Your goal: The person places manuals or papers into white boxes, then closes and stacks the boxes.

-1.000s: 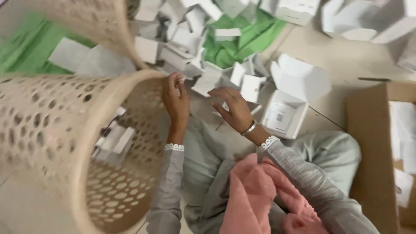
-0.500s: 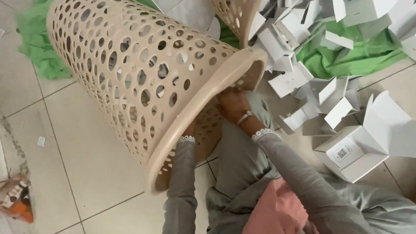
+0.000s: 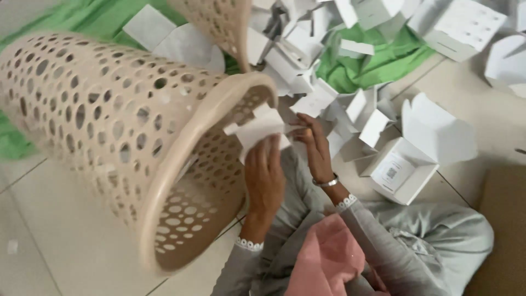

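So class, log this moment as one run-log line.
left hand: holds white folded card box | right hand: on same box | beige perforated basket: tipped, mouth toward hands

Lying open at four o'clock: white box (image 3: 404, 171), square label (image 3: 392, 172) inside. Piling at twelve: white flat cartons (image 3: 307, 49). Sitting at one o'clock: closed white box (image 3: 463, 27).

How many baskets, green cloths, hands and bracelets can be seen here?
Baskets: 2, a big one lying on its side and part of a second one behind
Green cloths: 2, left and right
Hands: 2, left hand and right hand, both on a white card piece
Bracelets: 1
Total: 7
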